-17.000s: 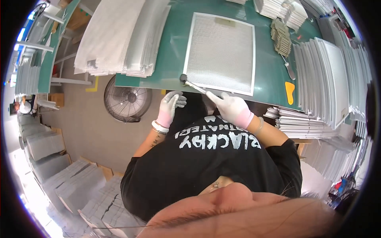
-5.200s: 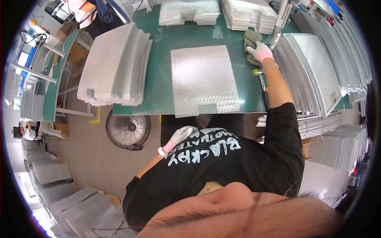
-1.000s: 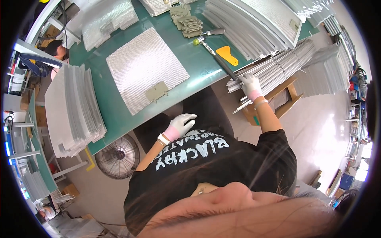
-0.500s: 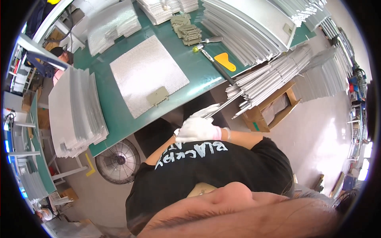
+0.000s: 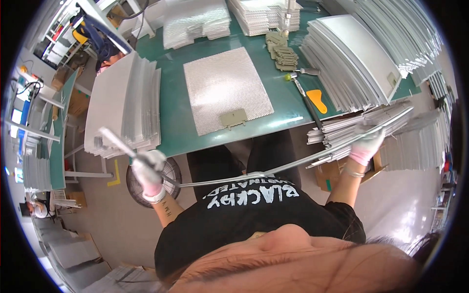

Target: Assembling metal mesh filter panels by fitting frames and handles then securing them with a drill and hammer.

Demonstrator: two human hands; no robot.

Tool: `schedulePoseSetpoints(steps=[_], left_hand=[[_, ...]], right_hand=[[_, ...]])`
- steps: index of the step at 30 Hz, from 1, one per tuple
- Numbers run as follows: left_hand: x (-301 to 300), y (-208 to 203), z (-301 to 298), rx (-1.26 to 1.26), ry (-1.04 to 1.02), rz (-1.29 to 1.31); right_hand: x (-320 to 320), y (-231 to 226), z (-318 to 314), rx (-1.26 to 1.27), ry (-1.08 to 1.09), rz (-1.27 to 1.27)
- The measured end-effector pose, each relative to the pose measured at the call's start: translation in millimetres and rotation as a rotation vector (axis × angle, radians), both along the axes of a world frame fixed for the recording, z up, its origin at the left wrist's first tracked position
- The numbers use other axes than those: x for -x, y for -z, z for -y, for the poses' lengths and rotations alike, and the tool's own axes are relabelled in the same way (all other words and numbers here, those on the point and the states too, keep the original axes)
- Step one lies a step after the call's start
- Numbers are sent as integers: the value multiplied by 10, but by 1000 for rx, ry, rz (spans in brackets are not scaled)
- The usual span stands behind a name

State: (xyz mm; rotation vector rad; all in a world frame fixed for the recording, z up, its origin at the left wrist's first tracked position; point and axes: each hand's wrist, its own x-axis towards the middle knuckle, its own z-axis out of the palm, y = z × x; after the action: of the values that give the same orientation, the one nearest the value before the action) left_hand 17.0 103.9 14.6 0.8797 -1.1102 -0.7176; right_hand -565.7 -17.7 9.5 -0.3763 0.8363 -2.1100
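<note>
A long, thin silvery metal strip (image 5: 302,160) stretches across in front of my body, with a bend near its left end. My left hand (image 5: 148,173), in a white glove, is closed around it beside the bent end and is somewhat blurred. Toward the other end, my gloved right hand (image 5: 366,145) grips the strip above a bundle of similar metal strips (image 5: 337,129). A silvery mesh sheet (image 5: 225,88) lies flat on the green table (image 5: 171,110). On the sheet's near edge rests an olive-green plate (image 5: 234,118).
Stacked panels (image 5: 110,107) stand at the table's left, and more panels (image 5: 356,58) at its right. Small olive-green plates (image 5: 285,57), a hammer (image 5: 305,95) and a yellow scraper (image 5: 317,101) lie between. A floor fan (image 5: 134,181) stands below my left hand; another person (image 5: 110,58) is beyond the left stack.
My hands were together near my chest, by the strip bundle. Now they are wide apart with the long strip stretched between them. The view has shifted, so the table appears farther right.
</note>
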Motion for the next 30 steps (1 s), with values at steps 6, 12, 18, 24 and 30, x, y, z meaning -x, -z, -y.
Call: schedulePoseSetpoints(steps=[6,12,18,24,30], left_hand=[[862,812,87,-313,107,-13],[1182,1038,-48,-338,-383,495],[1596,863,18,-80,-169,893],[2245,1267,397,-689,527,-893],[2129,1116,1146,-404,588,-985]], right_hand=[[-1307,-712,417,197,-544,-31],[-2246,410,1393,-71,-811,167],[-2257,661,1087,-251,-710,-896],[-2182,619,214,-217,-1023,-1065],[-2105,882,-103,-142,-858,-817]])
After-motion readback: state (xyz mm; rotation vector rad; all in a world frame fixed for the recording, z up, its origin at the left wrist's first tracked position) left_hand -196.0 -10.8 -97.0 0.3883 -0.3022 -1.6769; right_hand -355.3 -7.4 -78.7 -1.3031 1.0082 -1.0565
